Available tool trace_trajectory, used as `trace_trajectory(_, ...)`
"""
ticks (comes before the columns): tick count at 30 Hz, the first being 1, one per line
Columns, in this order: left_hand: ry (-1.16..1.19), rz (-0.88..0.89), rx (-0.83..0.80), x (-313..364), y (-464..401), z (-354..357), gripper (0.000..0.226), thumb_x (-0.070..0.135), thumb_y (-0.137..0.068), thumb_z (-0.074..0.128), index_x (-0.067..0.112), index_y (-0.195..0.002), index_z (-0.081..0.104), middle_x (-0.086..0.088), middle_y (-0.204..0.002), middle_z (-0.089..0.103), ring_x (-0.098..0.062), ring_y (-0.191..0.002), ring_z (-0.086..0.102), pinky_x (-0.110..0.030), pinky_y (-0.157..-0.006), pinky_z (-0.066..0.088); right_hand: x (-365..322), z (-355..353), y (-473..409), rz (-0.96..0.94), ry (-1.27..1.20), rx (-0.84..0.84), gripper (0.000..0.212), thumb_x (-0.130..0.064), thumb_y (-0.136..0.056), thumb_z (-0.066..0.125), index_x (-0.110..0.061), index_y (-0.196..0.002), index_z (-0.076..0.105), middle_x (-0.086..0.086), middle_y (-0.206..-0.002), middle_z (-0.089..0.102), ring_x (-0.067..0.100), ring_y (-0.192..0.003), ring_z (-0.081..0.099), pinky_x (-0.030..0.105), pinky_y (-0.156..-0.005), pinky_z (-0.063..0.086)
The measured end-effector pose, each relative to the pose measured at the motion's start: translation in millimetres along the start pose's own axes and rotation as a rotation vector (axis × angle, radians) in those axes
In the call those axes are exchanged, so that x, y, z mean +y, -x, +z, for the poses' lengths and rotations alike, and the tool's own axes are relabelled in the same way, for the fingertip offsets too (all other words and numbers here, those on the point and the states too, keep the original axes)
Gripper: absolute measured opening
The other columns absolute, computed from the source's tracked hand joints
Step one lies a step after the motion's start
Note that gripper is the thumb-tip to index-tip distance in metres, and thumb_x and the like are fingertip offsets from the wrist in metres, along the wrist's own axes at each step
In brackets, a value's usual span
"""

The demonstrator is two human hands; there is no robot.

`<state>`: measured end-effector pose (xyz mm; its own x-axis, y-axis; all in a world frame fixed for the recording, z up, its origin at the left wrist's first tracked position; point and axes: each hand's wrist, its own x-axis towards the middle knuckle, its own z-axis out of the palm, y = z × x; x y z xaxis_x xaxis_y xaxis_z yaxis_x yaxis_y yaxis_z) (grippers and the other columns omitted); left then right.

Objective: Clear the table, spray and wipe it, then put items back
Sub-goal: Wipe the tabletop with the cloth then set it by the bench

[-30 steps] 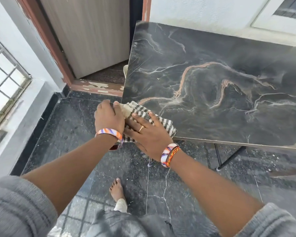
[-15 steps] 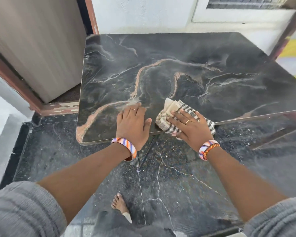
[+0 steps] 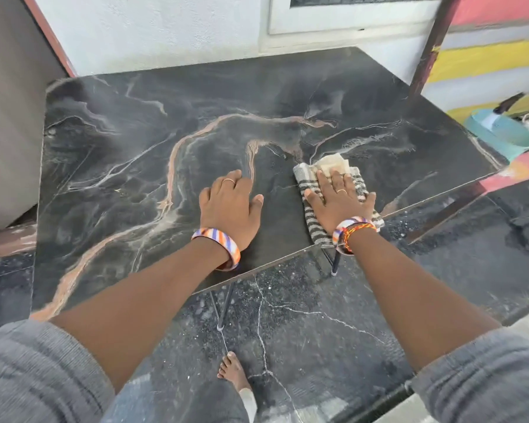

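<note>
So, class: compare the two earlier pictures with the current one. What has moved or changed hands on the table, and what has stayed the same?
The striped cloth has travelled from the table's near left corner rightwards along the near edge. The left hand let go of it and now rests flat on the bare top; the right hand presses it flat. Unchanged: the right hand stays on the cloth.

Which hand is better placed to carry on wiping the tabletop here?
The right. The right hand already lies flat on the striped cloth near the table's front edge, so it can push the cloth onward. The left hand rests bare on the marble, beside the cloth, apart from it.
</note>
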<state>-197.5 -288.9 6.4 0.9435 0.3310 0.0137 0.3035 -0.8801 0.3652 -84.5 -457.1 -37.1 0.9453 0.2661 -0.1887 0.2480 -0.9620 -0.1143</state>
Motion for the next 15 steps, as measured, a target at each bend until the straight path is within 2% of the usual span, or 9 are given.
trace_trajectory(5,-0.007,0.029,-0.03,10,-60,8,0.039,0.032,-0.097,0.037,0.013,-0.129,0.048,-0.005,-0.149,0.035,-0.024,-0.138,0.03,-0.039,-0.11,0.02,28,-8,-41,0.3,-0.061,0.047,0.057,-0.057,-0.095,0.012,-0.04,-0.148,0.001,-0.009,-0.159,-0.006,0.017,-0.147,-0.008,0.067,-0.11,-0.003)
trace_trajectory(8,-0.003,0.057,-0.083,23,-93,16,0.039,0.032,-0.097,0.037,0.013,-0.13,0.047,-0.006,-0.152,0.03,-0.024,-0.142,0.024,-0.041,-0.112,0.019,49,-16,-62,0.462,-0.101,0.042,0.057,-0.054,-0.095,0.012,-0.039,-0.148,0.0,-0.008,-0.159,-0.007,0.018,-0.147,-0.009,0.069,-0.108,-0.001)
trace_trajectory(11,-0.015,0.155,-0.121,45,-121,25,0.038,0.032,-0.096,0.038,0.015,-0.129,0.048,-0.005,-0.156,0.022,-0.026,-0.144,0.019,-0.042,-0.116,0.014,71,-25,-79,0.606,-0.146,0.062,0.058,-0.053,-0.096,0.012,-0.036,-0.149,0.0,-0.006,-0.159,-0.007,0.02,-0.147,-0.01,0.07,-0.107,-0.003)
trace_trajectory(15,-0.023,0.303,-0.148,74,-145,31,0.038,0.033,-0.096,0.038,0.015,-0.129,0.048,-0.005,-0.158,0.016,-0.024,-0.144,0.016,-0.041,-0.114,0.017,99,-36,-98,0.765,-0.206,0.071,0.06,-0.052,-0.096,0.013,-0.032,-0.15,0.0,-0.002,-0.159,-0.009,0.022,-0.146,-0.013,0.072,-0.105,-0.003)
